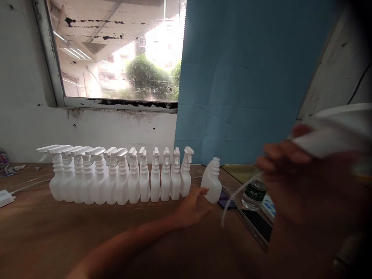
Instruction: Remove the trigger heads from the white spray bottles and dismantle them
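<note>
White, trigger-topped plastic spray bottles (pixel 123 186) are being supported upright on their flat bases in a close row, from the left to the centre of the frame, presumably so that little of the brown tabletop (pixel 43 228) is being taken up. Right of centre, one open-necked white plastic bottle (pixel 214 186) is being stood apart, perhaps so that its sides are not being crowded by neighbours. By the left hand (pixel 190 209) nothing is being gripped; it is being held loosely spread at that bottle's lower left, and whether contact is being made cannot be told. At the right of the frame, a blurred white plastic trigger head (pixel 334 135) is being gripped by the right hand (pixel 308 182), apparently raised so that its thin translucent tube (pixel 247 184) is being allowed to hang unbent before the clear plastic water bottle with a dark green label (pixel 254 195).
</note>
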Motion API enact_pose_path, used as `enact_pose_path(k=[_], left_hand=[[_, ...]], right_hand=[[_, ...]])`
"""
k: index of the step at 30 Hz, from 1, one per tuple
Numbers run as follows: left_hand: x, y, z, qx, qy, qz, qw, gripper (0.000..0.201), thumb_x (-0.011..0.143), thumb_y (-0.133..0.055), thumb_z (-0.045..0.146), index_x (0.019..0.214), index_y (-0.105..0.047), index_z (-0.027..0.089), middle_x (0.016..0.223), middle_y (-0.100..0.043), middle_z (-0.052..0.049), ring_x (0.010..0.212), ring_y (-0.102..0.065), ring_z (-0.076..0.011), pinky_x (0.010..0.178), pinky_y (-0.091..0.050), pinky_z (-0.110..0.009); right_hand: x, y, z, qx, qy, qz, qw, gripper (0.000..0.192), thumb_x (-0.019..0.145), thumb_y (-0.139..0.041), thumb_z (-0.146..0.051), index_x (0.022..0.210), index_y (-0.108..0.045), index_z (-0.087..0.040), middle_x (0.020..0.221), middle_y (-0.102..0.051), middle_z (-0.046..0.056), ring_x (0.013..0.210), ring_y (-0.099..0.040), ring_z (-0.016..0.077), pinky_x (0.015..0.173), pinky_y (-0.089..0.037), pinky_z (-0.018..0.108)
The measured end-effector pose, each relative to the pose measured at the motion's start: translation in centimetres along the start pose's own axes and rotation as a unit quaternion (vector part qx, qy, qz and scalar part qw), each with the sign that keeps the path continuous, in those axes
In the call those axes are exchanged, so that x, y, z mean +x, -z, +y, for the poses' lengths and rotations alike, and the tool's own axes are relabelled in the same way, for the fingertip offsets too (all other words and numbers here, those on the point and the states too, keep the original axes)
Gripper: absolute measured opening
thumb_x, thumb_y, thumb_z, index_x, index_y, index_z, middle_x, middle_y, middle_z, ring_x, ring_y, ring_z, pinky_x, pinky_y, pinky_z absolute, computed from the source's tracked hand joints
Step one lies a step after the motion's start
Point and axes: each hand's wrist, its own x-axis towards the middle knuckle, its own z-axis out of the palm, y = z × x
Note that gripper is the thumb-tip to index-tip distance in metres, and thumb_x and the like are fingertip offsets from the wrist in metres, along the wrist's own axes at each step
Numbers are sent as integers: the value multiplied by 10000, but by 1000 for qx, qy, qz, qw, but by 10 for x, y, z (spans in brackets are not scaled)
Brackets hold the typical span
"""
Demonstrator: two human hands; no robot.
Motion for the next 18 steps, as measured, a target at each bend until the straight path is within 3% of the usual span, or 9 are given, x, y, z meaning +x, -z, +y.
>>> enact_pose_path(k=[1,3,6,8,10,12,16,18], left_hand=[[-23,8,3,-16,14,-26,999,553,828,-660,334,1329,-461,216,1346,-497,-122,1248,-485,-259,1069,-395,-419],[-64,28,5,-52,72,-54,995,452,843,-653,341,1255,-511,220,1238,-555,-118,1144,-552,-250,958,-473,-399],[-101,56,-8,-178,142,-35,973,369,887,-592,416,1174,-526,195,1057,-586,-99,882,-629,-203,751,-521,-334],[-110,70,-22,-270,162,3,949,428,901,-507,534,1123,-536,170,972,-589,-100,759,-634,-200,623,-517,-311],[-111,77,-32,-337,159,22,928,552,891,-411,644,1060,-562,140,934,-590,-112,714,-624,-207,576,-513,-314],[-111,80,-36,-360,142,23,922,622,878,-379,685,1043,-579,119,921,-589,-123,748,-619,-224,599,-523,-333],[-116,78,-27,-283,128,65,948,547,846,-563,589,1153,-545,137,838,-587,-73,711,-598,-195,622,-530,-324],[-118,77,-19,-210,152,84,962,486,808,-657,517,1088,-568,131,780,-564,-40,627,-556,-150,563,-507,-277]], right_hand=[[-3,-10,2,86,-38,-1,996,368,823,-616,-583,1013,-653,-270,1025,-528,89,629,-357,112,518,-281,286],[-15,-29,13,167,-159,-54,972,369,724,-754,-509,968,-642,-255,960,-566,69,600,-353,99,491,-258,252],[-47,-54,47,132,-324,-128,928,422,693,-772,-532,865,-636,-171,669,-503,12,541,-323,72,473,-199,214],[-71,-68,72,97,-388,-184,898,489,723,-723,-589,859,-649,-125,608,-442,-14,525,-303,56,477,-206,203],[-92,-81,95,90,-393,-252,880,525,753,-678,-611,854,-665,-95,625,-476,-1,510,-308,46,467,-194,200],[-108,-93,115,90,-396,-278,871,543,758,-659,-623,838,-672,-86,612,-507,3,472,-296,38,454,-184,203],[-132,-103,141,82,-387,-309,865,569,779,-615,-642,677,-658,-85,574,-546,22,497,-410,69,517,-300,216],[-139,-101,146,101,-371,-330,862,537,768,-646,-612,675,-674,-85,651,-596,43,609,-502,103,621,-375,229]])
